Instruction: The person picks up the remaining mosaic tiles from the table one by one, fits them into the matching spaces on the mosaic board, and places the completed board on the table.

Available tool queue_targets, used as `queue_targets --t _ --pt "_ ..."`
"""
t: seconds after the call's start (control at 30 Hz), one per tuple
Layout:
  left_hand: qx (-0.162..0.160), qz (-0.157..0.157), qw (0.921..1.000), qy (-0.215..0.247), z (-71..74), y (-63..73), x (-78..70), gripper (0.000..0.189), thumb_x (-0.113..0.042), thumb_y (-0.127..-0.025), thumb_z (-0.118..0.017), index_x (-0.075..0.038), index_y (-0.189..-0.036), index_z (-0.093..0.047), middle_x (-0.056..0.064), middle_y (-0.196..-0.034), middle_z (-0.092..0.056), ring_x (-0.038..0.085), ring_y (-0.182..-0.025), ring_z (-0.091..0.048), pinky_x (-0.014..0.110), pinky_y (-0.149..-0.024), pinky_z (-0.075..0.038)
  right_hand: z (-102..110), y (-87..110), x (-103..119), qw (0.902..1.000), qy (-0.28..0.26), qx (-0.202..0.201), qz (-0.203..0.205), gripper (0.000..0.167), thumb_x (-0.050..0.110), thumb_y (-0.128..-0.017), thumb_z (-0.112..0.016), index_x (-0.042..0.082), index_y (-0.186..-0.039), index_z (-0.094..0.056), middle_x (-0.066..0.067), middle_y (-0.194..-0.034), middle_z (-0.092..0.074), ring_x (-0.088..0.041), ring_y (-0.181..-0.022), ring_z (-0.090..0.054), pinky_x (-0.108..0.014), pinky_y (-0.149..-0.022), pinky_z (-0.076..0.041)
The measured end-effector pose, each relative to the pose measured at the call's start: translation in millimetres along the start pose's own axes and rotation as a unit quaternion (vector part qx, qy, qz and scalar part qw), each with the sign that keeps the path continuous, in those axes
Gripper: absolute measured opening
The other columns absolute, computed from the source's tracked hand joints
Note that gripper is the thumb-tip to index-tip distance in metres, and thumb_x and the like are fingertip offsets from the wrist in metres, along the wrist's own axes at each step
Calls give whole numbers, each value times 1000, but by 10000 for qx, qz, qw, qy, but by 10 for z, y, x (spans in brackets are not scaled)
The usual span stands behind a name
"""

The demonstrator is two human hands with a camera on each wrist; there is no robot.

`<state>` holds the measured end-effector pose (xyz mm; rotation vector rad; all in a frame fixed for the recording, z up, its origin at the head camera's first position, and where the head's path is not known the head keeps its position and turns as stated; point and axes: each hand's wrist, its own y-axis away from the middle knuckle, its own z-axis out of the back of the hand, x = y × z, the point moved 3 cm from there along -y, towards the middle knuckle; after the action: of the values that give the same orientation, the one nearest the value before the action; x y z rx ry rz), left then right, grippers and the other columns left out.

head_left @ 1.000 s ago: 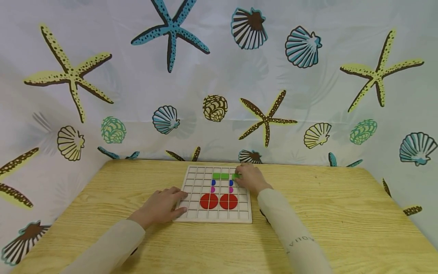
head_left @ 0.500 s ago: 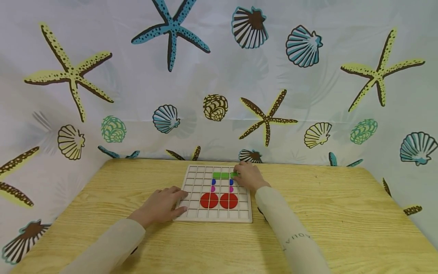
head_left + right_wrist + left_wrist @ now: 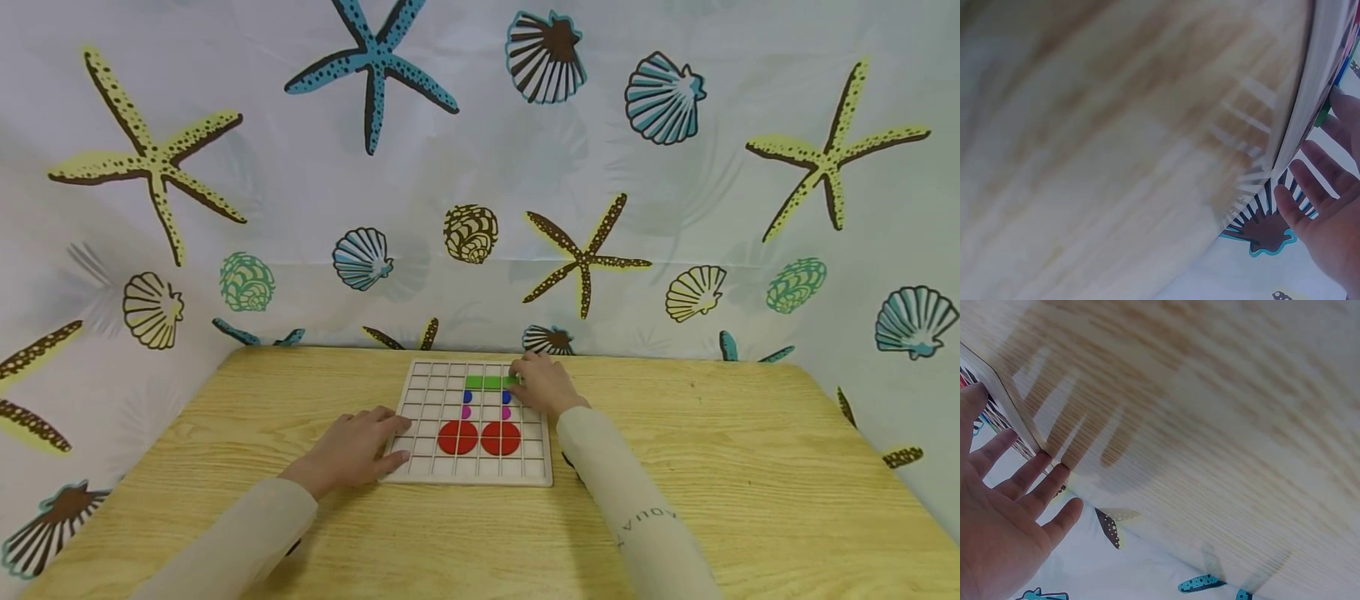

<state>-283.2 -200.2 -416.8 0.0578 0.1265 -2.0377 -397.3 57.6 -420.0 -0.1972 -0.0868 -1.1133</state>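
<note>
A white square board (image 3: 437, 373) with a raised grid lies flat on the table. Spread and nearly straight, the fingers of my left hand (image 3: 351, 448) rest at its left edge, the thumb nearer the front. Over the back right of the board, my right hand (image 3: 548, 386) pinches a small green piece (image 3: 1322, 115) between thumb and index finger; its other fingers extend past the board's edge. Beside it sit more green pieces (image 3: 483, 382) in the same row. Below are blue half-rounds (image 3: 506, 397), pink half-rounds (image 3: 506, 412) and two red discs (image 3: 457, 437) split by grid lines.
The light wood table (image 3: 720, 467) extends around the board on all sides. Behind it and at both sides hangs a white cloth (image 3: 480, 167) printed with starfish and shells.
My right hand has slid slightly left with the green piece, closing the gap to the green row. My left hand stays at the board's left edge.
</note>
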Motion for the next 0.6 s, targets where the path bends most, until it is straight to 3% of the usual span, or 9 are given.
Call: queue_targets --t 0.6 --pt "-37 -24 10000 -53 8 0 -3 47 -41 -88 -57 -14 -125 -55 11 -123 -55 32 -109 -55 56 -88 -41 14 3 -9 10000 -30 82 7 26 30 -90 -58 16 -112 -62 -4 -112 -55 -24 -104 -48 -47 -90 -42"
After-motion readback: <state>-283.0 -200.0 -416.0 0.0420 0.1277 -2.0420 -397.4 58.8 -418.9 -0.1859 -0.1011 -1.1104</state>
